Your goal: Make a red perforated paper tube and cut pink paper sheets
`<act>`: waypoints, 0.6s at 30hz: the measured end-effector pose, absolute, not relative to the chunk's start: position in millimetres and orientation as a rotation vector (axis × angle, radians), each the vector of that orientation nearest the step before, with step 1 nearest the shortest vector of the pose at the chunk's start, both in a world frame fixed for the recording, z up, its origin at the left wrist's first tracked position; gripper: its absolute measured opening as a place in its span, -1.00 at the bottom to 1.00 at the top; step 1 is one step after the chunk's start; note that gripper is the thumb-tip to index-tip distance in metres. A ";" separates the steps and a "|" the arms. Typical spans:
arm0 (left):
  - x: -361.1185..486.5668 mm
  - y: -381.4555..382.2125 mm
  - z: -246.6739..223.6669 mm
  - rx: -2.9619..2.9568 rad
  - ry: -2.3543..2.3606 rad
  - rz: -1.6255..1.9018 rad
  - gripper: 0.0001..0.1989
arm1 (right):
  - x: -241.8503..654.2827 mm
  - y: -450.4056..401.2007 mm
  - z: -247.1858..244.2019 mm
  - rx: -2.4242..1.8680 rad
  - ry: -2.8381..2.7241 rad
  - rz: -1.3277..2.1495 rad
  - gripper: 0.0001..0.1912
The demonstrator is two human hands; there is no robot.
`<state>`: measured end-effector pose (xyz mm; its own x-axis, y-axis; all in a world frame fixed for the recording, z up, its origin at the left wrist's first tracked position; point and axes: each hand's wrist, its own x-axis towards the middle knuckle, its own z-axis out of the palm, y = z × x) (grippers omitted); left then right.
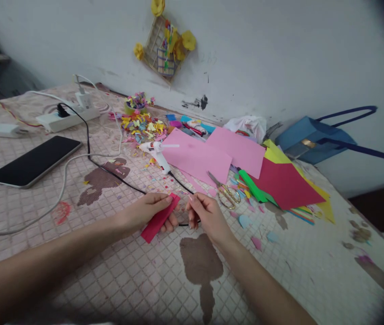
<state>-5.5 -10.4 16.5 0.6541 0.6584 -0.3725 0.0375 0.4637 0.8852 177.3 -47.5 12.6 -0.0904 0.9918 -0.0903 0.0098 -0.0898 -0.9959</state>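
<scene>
Between the thumb and fingers of my left hand is a red paper strip, slanted and apparently folded in layers. To its right, my right hand is closed with thumb and fingertips together; whatever is in the pinch, if anything, is too small to make out. The black cord of the white glue gun passes behind both hands. The glue gun lies beyond them, partly against pink paper sheets. Gold-handled scissors rest on the table just past my right hand.
A black-screened tablet and a white power strip lie at left, with cables across the table. Paper scraps heap at the back. Red paper, a green roll and a blue bag are at right.
</scene>
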 end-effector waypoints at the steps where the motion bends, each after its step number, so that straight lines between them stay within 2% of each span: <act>1: -5.5 -10.9 16.6 1.064 0.785 0.416 -0.61 | 176.9 -47.3 12.4 -1.230 -1.237 1.341 -0.65; 5: -4.7 -12.4 14.4 1.201 0.742 0.362 -0.55 | 172.3 -48.4 11.8 -1.177 -1.292 1.429 -0.68; 11: -9.0 -9.4 17.1 1.299 0.658 0.304 -0.66 | 171.5 -49.8 12.1 -1.194 -1.318 1.370 -0.67; 18: -14.0 -5.6 21.0 1.204 0.558 0.283 -0.51 | 178.8 -48.4 18.7 -1.151 -1.344 1.162 -0.76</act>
